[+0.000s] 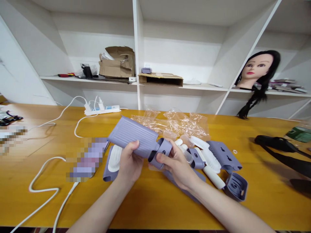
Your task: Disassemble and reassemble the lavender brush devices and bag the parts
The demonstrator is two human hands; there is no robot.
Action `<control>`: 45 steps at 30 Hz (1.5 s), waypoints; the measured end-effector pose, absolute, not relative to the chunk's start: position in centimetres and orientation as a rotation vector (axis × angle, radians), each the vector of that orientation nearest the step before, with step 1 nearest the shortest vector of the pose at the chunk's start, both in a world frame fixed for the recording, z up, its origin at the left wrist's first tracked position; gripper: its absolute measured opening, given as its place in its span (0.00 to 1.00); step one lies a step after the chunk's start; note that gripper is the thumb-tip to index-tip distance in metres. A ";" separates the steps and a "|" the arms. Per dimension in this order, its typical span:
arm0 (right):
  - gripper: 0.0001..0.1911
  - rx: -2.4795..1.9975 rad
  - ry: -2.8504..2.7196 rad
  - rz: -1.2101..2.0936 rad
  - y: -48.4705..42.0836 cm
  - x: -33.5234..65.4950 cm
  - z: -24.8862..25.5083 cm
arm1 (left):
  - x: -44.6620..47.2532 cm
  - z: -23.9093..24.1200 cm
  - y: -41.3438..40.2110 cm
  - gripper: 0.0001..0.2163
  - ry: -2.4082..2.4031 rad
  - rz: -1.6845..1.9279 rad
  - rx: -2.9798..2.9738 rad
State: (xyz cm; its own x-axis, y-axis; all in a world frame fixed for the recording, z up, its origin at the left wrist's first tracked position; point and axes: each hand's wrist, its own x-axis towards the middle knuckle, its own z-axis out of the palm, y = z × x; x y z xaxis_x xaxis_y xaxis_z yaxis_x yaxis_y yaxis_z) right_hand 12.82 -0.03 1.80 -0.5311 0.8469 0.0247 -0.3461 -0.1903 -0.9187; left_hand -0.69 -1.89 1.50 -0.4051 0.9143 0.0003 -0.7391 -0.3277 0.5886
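Observation:
My left hand grips a ribbed purple plastic piece, thumb on its upper face, tilted above the table. Closed on a smaller purple ring-shaped plastic piece with a dark oval mark is my right hand. The two pieces meet end to end; whether they are joined I cannot tell. Beneath my left hand lies another purple piece with a white ribbed part on it. Right of my hands are a white brush, a flat purple panel with slots and a purple cup-like box.
A phone on a white cable lies at left, below a power strip. Crumpled clear plastic bags sit behind my hands. A black strap lies at right. Shelves hold cardboard boxes and a mannequin head.

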 end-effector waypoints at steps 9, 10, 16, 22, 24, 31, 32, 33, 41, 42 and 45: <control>0.25 -0.735 -1.238 1.847 0.5 13.2 1.7 | -2.3 2.4 -1.8 0.14 0.559 1.991 0.362; 0.24 -0.750 -1.231 1.833 0.7 13.3 1.8 | -2.5 2.5 -1.8 0.14 0.554 2.009 0.356; 0.22 -0.757 -1.453 1.514 2.0 14.2 1.6 | -3.7 2.8 -1.7 0.13 0.553 2.086 0.288; 0.33 -0.530 -1.984 0.318 3.5 15.1 0.3 | -3.3 2.8 -1.8 0.12 0.611 2.006 0.250; 0.35 -0.408 -2.074 0.035 3.7 15.3 0.1 | -2.7 2.6 -1.9 0.12 0.643 1.934 0.249; 0.34 -0.328 -2.138 -0.085 3.7 15.5 -0.5 | -0.6 2.0 -2.5 0.14 0.656 1.793 0.222; 0.32 -0.329 -2.143 -0.073 3.7 15.5 -0.5 | -0.5 2.0 -2.6 0.15 0.649 1.775 0.221; 0.31 -0.331 -2.152 -0.063 3.6 15.5 -0.6 | -0.5 1.9 -2.6 0.15 0.642 1.764 0.217; 0.21 -0.240 -2.042 -0.107 2.9 14.9 0.0 | -0.2 1.9 -3.0 0.11 0.645 1.717 0.173; 0.21 -0.215 -2.039 -0.159 2.9 15.0 -0.1 | -0.2 1.9 -3.1 0.11 0.643 1.716 0.175; 0.20 -0.243 -2.053 -0.212 3.1 15.2 -0.6 | -0.1 2.0 -3.1 0.11 0.621 1.699 0.203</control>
